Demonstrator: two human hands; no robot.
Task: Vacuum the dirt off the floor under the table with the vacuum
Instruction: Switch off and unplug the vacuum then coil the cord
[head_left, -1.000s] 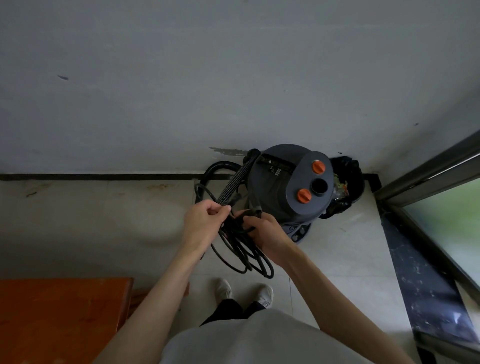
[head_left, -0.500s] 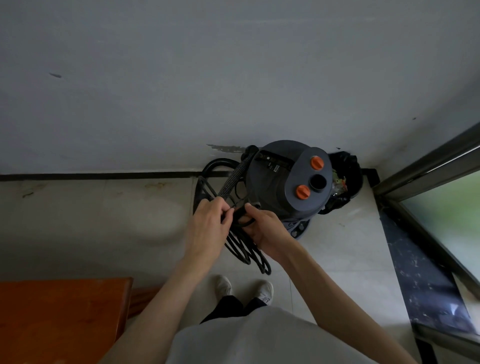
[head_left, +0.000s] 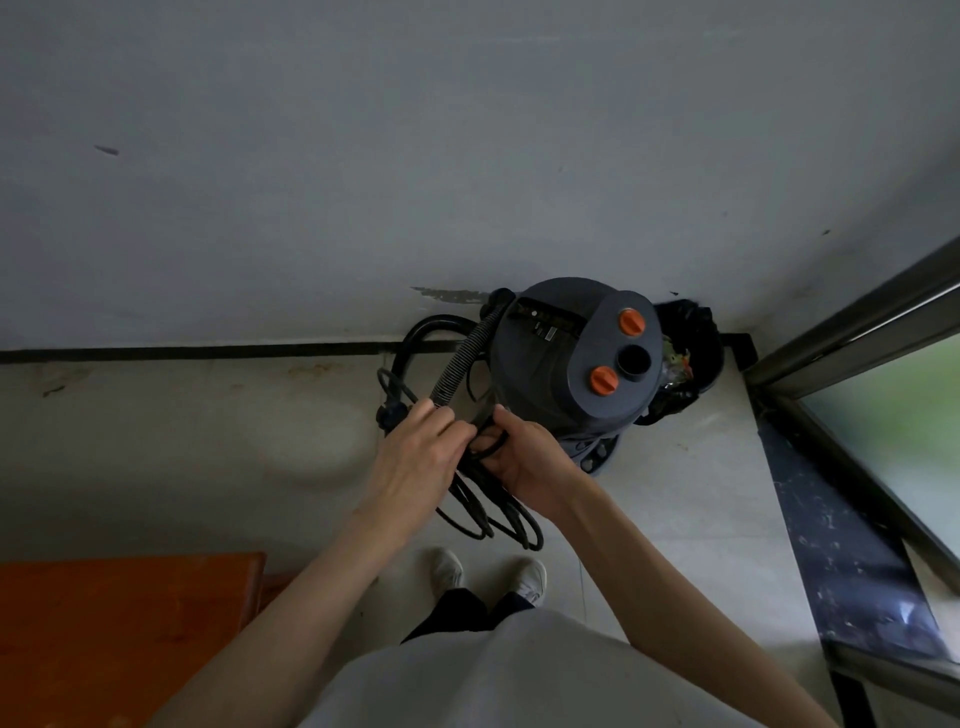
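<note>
A dark grey canister vacuum (head_left: 561, 374) with two orange caps stands on the floor against the wall. Its ribbed hose (head_left: 462, 364) runs down from the top left side. A coiled black power cord (head_left: 488, 514) hangs in loops in front of the vacuum. My left hand (head_left: 415, 457) grips the cord bundle from the left, its plug end sticking out beside the knuckles. My right hand (head_left: 519, 457) holds the same bundle from the right, fingers curled round the strands. An orange-brown wooden table (head_left: 119, 634) shows at the lower left.
A black bin (head_left: 691, 353) with rubbish sits in the corner behind the vacuum. A window frame and dark stone sill (head_left: 852, 545) run along the right. My two white shoes (head_left: 488, 577) stand on the pale tile floor. The grey wall (head_left: 415, 156) fills the upper view.
Both hands have shifted slightly while working the coiled cord. The plug end now sticks out left of my left hand. The vacuum has not moved.
</note>
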